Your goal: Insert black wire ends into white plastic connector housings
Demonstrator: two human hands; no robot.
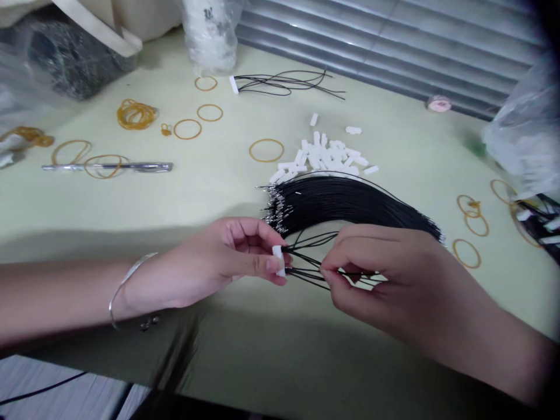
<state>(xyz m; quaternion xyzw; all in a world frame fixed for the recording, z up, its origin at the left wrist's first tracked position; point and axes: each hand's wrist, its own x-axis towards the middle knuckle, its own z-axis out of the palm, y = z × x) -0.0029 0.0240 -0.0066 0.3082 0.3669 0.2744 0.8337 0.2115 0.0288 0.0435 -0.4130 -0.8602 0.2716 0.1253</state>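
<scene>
My left hand (236, 256) pinches a small white connector housing (279, 261) between thumb and fingers. Several thin black wires (301, 272) run out of its right side. My right hand (385, 280) is closed on some of these wires, thumb and forefinger pressed together a short way from the housing. Just beyond the hands lies a thick bundle of black wires (345, 201) with bare metal terminals at its left end. A heap of loose white housings (328, 156) sits behind that bundle.
A finished-looking housing with wires (234, 85) lies at the back. Rubber bands (135, 114) and a pen (149, 167) are on the left. Plastic bags (212, 35) stand at the back, with another bag (525, 128) at the right. A tape roll (438, 104) sits near the blinds.
</scene>
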